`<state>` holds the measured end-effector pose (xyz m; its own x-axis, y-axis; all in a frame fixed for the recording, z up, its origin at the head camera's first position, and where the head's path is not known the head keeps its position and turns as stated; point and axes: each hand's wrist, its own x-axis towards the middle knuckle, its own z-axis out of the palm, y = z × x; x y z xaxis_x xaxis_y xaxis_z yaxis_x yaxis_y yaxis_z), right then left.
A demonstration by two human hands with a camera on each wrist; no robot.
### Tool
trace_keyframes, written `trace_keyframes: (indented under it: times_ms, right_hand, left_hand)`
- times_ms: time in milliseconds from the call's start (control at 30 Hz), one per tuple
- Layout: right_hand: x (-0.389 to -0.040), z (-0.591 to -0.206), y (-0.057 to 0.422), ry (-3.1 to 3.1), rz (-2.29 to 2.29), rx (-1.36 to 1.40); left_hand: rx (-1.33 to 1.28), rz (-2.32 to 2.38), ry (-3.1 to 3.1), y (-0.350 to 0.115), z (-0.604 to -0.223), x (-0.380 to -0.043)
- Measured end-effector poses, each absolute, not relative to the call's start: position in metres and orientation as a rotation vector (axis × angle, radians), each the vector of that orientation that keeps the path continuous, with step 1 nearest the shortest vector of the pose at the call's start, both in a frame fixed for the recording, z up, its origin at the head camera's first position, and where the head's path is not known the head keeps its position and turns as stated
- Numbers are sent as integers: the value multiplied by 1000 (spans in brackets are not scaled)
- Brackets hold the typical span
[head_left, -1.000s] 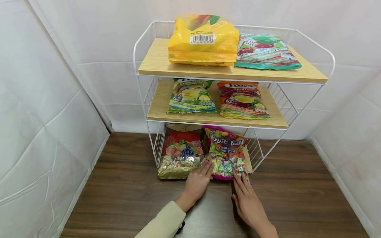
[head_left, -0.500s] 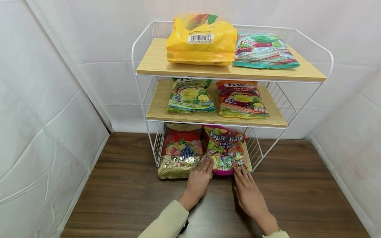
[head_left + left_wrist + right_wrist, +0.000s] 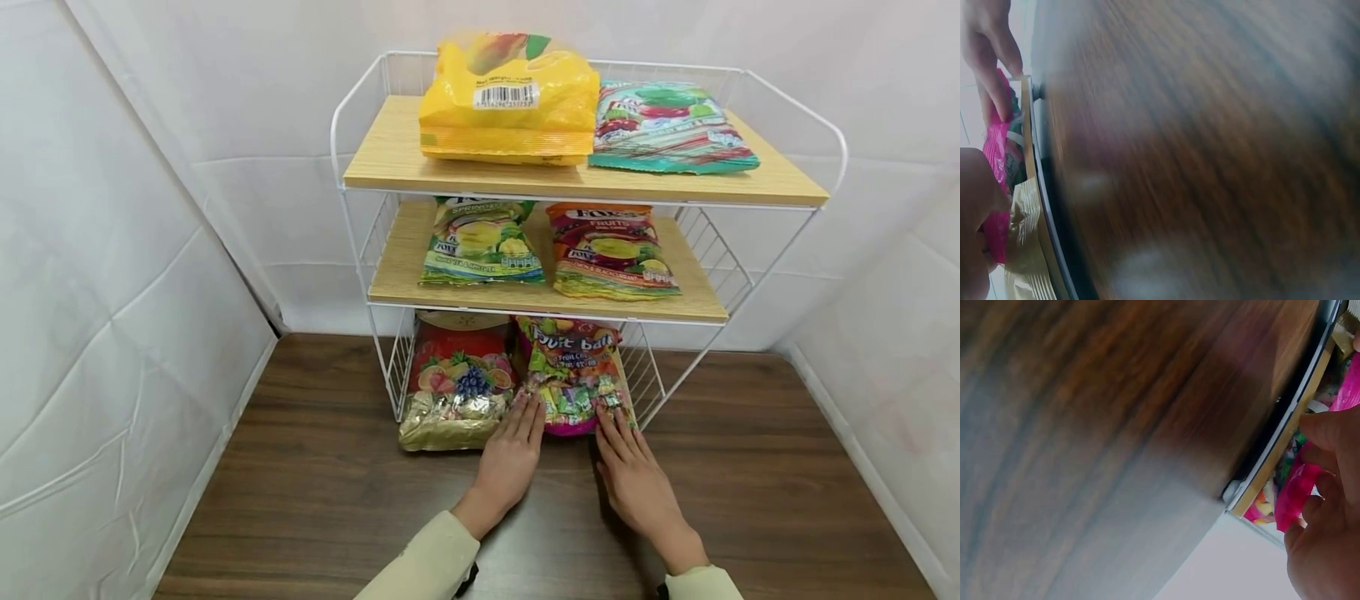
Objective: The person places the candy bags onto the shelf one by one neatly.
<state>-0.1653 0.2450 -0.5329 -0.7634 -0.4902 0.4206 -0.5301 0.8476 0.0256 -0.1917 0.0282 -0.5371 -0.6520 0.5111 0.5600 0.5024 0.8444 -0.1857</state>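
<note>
A pink bag of fruit chews point(image 3: 573, 367) with a see-through lower part lies on the bottom shelf. My left hand point(image 3: 510, 458) touches its lower left corner with extended fingers. At its lower right corner, the extended fingers of my right hand point(image 3: 637, 479) rest against the bag. In the right wrist view, the bag's pink edge point(image 3: 1297, 494) shows beside the right hand point(image 3: 1329, 494). Left of it lies a red and gold bag point(image 3: 457, 383) with fruit printed on it; its gold edge point(image 3: 1029, 244) sticks out past the shelf, close to the left hand point(image 3: 979, 206).
A white wire rack point(image 3: 360, 250) stands on the dark wood table point(image 3: 315, 500). Its middle shelf bears a green candy bag point(image 3: 482, 242) and a red-orange one point(image 3: 611, 250). On top are a yellow bag point(image 3: 510, 104) and a teal one point(image 3: 671, 129). White cloth walls point(image 3: 135, 292) surround the table.
The pink bag has slid back deeper onto the bottom shelf, its front edge now nearer the shelf's edge. Both hands have stayed at its lower corners and shifted slightly right.
</note>
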Motion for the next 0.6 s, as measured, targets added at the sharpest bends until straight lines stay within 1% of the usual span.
trace_keyframes:
  times_ms: [600]
  right_hand:
    - [-179, -536, 251, -2653, 120, 738]
  left_hand:
    - [-726, 60, -2545, 35, -537, -195]
